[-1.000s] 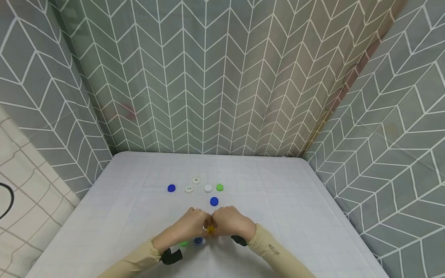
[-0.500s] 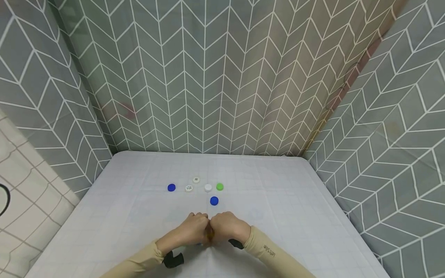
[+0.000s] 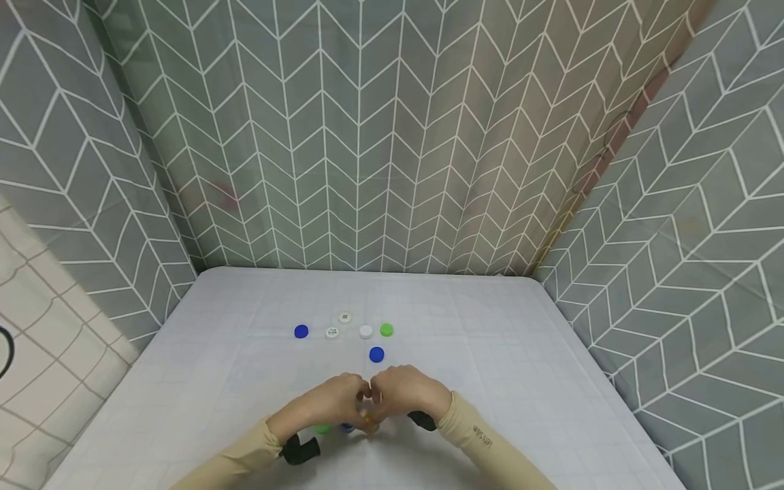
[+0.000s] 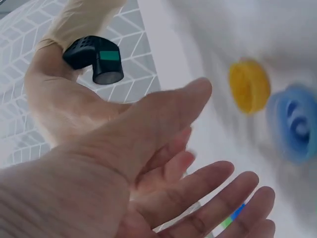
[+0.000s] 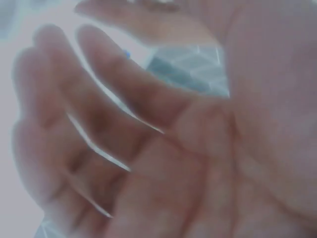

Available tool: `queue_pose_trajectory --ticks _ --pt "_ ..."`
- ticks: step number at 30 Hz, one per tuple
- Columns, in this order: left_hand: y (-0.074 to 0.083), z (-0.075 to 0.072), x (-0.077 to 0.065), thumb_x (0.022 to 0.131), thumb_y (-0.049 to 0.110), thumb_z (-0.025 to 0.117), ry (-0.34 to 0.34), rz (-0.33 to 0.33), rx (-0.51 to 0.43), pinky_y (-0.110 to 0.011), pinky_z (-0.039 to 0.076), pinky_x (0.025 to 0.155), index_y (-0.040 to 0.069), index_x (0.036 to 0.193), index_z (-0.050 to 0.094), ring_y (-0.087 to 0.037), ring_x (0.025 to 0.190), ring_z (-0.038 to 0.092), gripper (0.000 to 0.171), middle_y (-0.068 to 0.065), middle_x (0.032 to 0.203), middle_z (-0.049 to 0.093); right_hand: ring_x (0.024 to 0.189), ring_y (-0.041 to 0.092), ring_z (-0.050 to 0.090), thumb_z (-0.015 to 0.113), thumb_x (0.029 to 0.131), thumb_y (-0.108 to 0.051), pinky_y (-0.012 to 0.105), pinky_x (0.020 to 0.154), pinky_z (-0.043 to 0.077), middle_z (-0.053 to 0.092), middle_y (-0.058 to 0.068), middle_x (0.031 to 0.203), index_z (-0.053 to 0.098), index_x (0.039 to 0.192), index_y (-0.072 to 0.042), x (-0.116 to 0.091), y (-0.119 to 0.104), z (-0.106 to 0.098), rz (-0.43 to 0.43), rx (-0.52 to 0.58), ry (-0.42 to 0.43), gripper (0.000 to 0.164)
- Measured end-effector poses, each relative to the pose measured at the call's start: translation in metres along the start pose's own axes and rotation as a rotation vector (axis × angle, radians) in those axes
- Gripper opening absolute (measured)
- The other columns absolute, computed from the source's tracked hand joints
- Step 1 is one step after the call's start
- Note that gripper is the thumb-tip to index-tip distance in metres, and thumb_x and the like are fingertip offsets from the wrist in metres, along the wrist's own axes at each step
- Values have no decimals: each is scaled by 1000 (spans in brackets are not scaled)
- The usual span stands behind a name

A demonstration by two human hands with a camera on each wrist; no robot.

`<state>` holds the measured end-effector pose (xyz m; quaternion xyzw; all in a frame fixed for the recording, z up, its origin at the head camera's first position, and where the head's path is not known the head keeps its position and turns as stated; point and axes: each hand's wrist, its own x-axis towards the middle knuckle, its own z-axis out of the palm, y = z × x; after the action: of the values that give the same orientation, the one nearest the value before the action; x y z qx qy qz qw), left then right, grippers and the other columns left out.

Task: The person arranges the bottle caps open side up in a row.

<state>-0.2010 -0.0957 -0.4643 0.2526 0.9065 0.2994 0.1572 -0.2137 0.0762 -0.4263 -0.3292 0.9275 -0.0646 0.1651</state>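
Note:
In the head view my left hand (image 3: pixel 331 401) and right hand (image 3: pixel 409 393) meet low over the table, fingertips close together. Between them shows a bit of yellow bottle cap (image 3: pixel 367 416), mostly hidden. The left wrist view has this yellow cap (image 4: pixel 249 87) by the white tabletop, apart from my left hand, whose thumb and fingers are spread. Beside it is a light blue cap (image 4: pixel 294 124) with a dark blue swirl, blurred. My right hand's palm (image 5: pixel 163 153) faces its wrist camera, fingers gently bent, nothing in them. A green cap (image 3: pixel 321 429) lies under the left wrist.
Farther back on the white table (image 3: pixel 490 340) lie a near blue cap (image 3: pixel 376 354), a left blue cap (image 3: pixel 301 331), a green cap (image 3: pixel 386 330), a plain white cap (image 3: pixel 365 332) and two printed white caps (image 3: pixel 332 333). Patterned curtains (image 3: pixel 367 136) enclose the table.
The hands drew down and close together around the yellow cap half a second ago. Now they have risen slightly, their fingers have loosened, and the green and blue caps below show again.

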Motion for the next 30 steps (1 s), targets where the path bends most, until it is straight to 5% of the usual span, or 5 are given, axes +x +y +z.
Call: queue_pose_trajectory --ticks 4,13,21,30 --pt "-1 -14 -1 70 26 84 47 -67 -29 -36 54 70 1 103 71 -18 83 61 44 -8 93 68 63 4 52 78 79 -34 21 58 43 63 -9 74 70 93 -13 2 15 -15 26 92 140 28" --pt "-13 -30 17 75 17 81 159 -146 -49 -31 53 65 0 99 72 -14 72 61 31 -5 84 69 64 6 54 77 81 -22 20 57 44 65 -1 78 69 97 -5 21 39 -15 40 274 318 25" --pt "-18 -36 43 75 15 81 168 -166 -48 -33 53 66 -2 101 70 -16 73 61 32 -7 84 68 65 9 55 78 81 -20 21 58 44 67 3 81 67 100 -5 32 47 -6 76 319 390 27" --pt "-30 -32 66 73 13 82 164 -170 -29 -34 54 67 -3 103 68 -18 73 63 37 -10 87 70 71 12 57 78 80 -21 25 61 46 69 10 92 65 113 -4 40 52 5 116 330 347 39"
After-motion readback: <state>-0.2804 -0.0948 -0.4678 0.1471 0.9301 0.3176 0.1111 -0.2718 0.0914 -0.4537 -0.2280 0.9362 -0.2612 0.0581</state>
